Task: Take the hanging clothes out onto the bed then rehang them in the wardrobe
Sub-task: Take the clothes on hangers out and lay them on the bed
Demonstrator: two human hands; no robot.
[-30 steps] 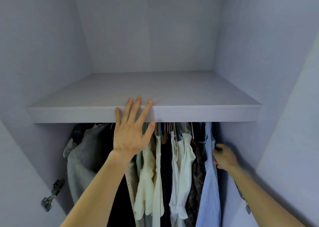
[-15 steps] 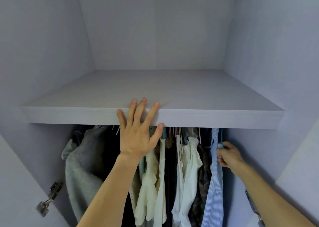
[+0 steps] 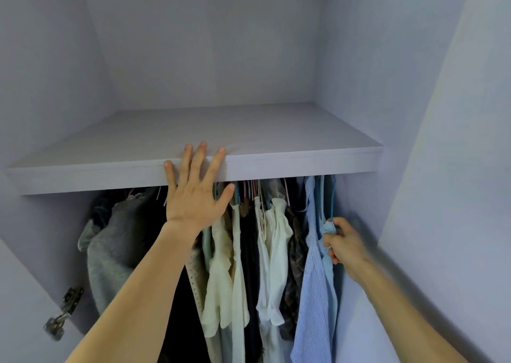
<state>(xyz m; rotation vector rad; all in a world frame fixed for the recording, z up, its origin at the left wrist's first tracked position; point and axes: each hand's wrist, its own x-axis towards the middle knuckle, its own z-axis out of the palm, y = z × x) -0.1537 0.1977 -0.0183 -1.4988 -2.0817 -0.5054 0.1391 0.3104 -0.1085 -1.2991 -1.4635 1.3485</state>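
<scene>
— None out yet?
— None, I'd judge. Right hand (image 3: 343, 244) grips the light-blue garment (image 3: 327, 228) at the row's right end; left hand (image 3: 193, 197) lies flat, fingers spread, on the shelf edge (image 3: 304, 163).
— What's left?
— All the hanging clothes (image 3: 279, 238), then the rehanging. The bed is out of view.

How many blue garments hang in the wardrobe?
2: a blue striped shirt at the far right, and a light-blue garment beside it, gripped by the right hand. More may hide among the clothes.
</scene>
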